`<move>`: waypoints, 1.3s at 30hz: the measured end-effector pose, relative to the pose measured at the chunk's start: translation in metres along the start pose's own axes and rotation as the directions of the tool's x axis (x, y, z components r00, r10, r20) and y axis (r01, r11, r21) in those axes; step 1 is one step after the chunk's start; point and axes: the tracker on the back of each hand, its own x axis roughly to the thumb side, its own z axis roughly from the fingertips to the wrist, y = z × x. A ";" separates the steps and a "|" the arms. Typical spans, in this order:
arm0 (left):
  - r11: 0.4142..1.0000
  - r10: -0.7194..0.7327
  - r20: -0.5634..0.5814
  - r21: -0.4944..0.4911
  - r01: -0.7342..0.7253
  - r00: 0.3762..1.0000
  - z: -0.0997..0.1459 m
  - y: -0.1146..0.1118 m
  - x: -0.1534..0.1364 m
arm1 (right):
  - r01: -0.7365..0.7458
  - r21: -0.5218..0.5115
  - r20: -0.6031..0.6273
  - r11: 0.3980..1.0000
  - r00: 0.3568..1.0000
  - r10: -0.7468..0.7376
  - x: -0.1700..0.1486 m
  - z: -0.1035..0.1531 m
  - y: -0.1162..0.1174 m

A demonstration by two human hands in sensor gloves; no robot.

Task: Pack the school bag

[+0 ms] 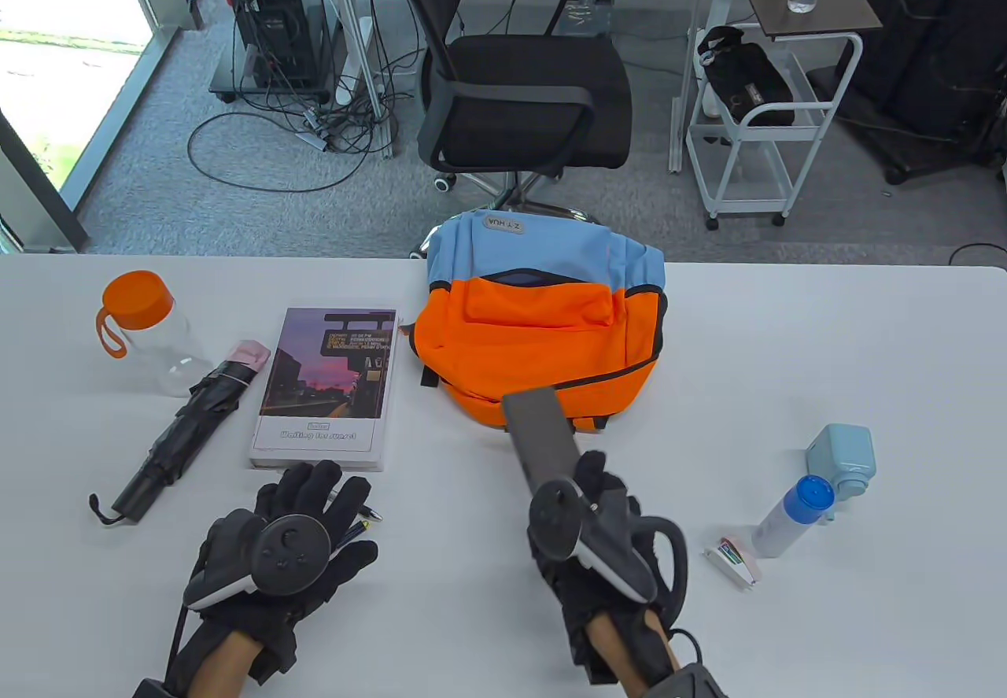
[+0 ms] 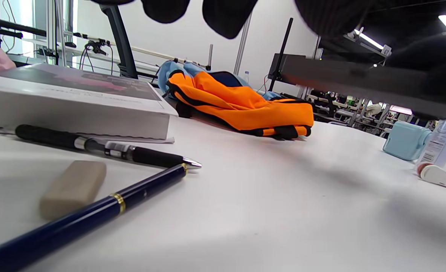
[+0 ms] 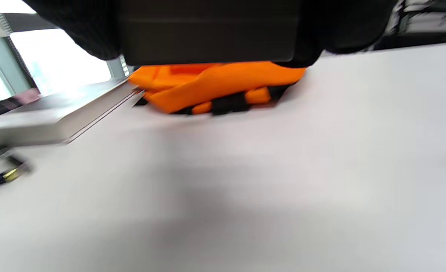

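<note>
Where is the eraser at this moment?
In the left wrist view the beige eraser lies on the white table, bottom left, between the black pen and the navy pen, just before the book.

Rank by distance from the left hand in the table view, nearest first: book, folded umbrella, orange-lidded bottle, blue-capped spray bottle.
From the left hand:
1. Book, just beyond the fingertips.
2. Folded umbrella, to its left.
3. Orange-lidded bottle, far left, past the umbrella.
4. Blue-capped spray bottle, across the table on the right.
</note>
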 end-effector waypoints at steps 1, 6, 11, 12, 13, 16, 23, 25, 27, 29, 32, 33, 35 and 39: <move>1.000 0.003 -0.005 0.012 -0.003 1.000 0.000 0.000 0.000 | 0.015 0.029 0.071 0.999 0.997 -0.017 0.005 0.001 0.010; 0.999 0.016 0.051 -0.034 -0.014 0.999 -0.003 -0.009 0.007 | -0.093 0.167 0.436 0.982 0.900 0.012 0.008 -0.012 0.053; 0.974 -0.026 0.089 -0.221 0.045 0.996 -0.019 -0.042 0.025 | -0.307 0.085 0.403 0.948 0.881 0.249 -0.004 -0.012 0.072; 0.965 -0.034 0.103 -0.254 0.060 0.994 -0.021 -0.048 0.028 | -0.317 0.052 0.410 0.947 0.871 0.270 -0.004 -0.011 0.073; 0.948 -0.052 0.125 -0.306 0.088 0.991 -0.024 -0.056 0.033 | -0.318 0.050 0.401 0.947 0.875 0.272 -0.002 -0.010 0.073; 0.880 -0.197 0.200 -0.394 0.263 0.960 -0.027 -0.070 0.043 | -0.365 0.017 0.322 0.931 0.883 0.340 0.003 -0.008 0.073; 0.937 -0.196 0.236 -0.242 0.253 0.952 -0.031 -0.067 0.049 | -0.456 -0.026 0.361 0.889 0.826 0.434 0.005 -0.010 0.072; 0.935 -0.198 0.249 -0.244 0.259 0.948 -0.033 -0.072 0.052 | -0.458 -0.042 0.374 0.888 0.817 0.439 0.005 -0.010 0.071; 0.933 -0.201 0.235 -0.248 0.259 0.951 -0.033 -0.072 0.055 | -0.426 -0.057 0.371 0.903 0.831 0.415 0.005 -0.010 0.068; 0.926 -0.232 0.258 -0.237 0.294 0.938 -0.034 -0.072 0.058 | -0.414 -0.057 0.372 0.908 0.836 0.404 0.007 -0.010 0.067; 0.922 -0.240 0.282 -0.232 0.309 0.929 -0.033 -0.071 0.058 | -0.384 -0.036 0.404 0.922 0.839 0.365 0.002 -0.013 0.062; 0.923 -0.236 0.283 -0.234 0.305 0.930 -0.033 -0.070 0.058 | -0.344 -0.005 0.414 0.939 0.854 0.315 -0.001 -0.015 0.060; 0.923 -0.233 0.284 -0.237 0.303 0.930 -0.032 -0.070 0.060 | -0.295 0.025 0.422 0.955 0.869 0.258 -0.005 -0.017 0.058; 0.895 -0.315 0.310 -0.217 0.389 0.897 -0.030 -0.073 0.068 | -0.307 0.057 0.418 0.950 0.871 0.256 -0.006 -0.015 0.056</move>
